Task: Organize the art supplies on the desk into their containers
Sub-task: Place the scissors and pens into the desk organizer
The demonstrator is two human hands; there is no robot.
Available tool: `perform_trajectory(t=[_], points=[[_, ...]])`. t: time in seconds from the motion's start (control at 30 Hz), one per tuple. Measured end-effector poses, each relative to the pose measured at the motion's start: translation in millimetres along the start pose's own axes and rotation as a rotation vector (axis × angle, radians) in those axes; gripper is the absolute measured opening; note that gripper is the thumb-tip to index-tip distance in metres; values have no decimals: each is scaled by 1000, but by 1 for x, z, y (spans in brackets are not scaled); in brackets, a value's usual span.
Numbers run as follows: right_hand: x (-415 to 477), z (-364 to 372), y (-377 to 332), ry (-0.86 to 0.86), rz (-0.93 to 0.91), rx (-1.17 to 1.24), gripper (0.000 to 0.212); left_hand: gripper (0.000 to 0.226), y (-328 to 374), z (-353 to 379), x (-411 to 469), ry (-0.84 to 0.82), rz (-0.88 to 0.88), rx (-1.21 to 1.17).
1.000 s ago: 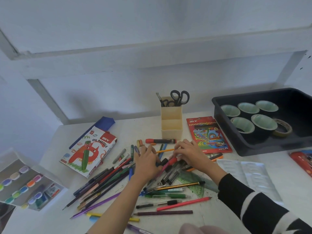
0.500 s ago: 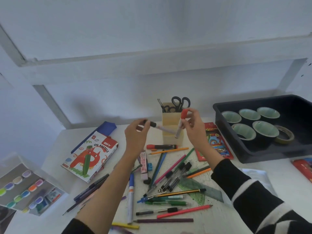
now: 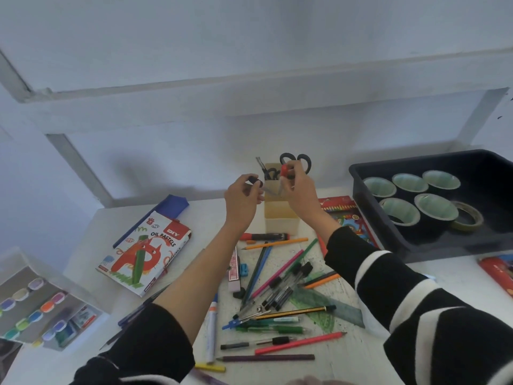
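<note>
Two pens (image 3: pixel 284 171), pinched in left hand (image 3: pixel 241 200) and right hand (image 3: pixel 301 191) fingers (image 3: pixel 294 173), meet before the holder (image 3: pixel 280 218).

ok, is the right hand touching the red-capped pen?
Touching. Head view: the right hand pinches the red-capped pen near its cap.

Both hands raised — left hand (image 3: pixel 241 200) pinches black-capped pen (image 3: pixel 256 181), right hand (image 3: pixel 299 190) red-capped pen (image 3: pixel 283 173).

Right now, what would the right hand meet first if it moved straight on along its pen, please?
Probably the beige pen holder below the red-capped pen in the right hand; the black-capped pen in the left hand lies close; depth is unclear.
</note>
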State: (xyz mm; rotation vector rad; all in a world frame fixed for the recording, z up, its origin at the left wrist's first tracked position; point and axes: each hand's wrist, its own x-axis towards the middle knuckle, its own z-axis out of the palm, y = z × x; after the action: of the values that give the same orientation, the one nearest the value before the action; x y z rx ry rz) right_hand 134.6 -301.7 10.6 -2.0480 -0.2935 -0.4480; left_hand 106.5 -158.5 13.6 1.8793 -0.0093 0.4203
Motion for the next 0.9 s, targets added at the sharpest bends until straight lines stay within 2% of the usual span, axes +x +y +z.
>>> perform_trajectory(t=[0.17,0.3,0.47,0.63,0.9], points=[[0,5,3,-64,48,1,23,28,-4,-3,4,-135,-139,46],[-9,2,8,-120,101,-4,31,42,-13,-14,1,-202,-196,101],[-41,-1,6,-72,77,-18,34,32,-20,-43,-15,-251,-210,129],[-90,11,-1,-130,127,2,32,22,-44,-96,-53,-186,-253,137],[-145,50,-10,-251,144,70,24,24,-86,-181,-135,10,-377,254]])
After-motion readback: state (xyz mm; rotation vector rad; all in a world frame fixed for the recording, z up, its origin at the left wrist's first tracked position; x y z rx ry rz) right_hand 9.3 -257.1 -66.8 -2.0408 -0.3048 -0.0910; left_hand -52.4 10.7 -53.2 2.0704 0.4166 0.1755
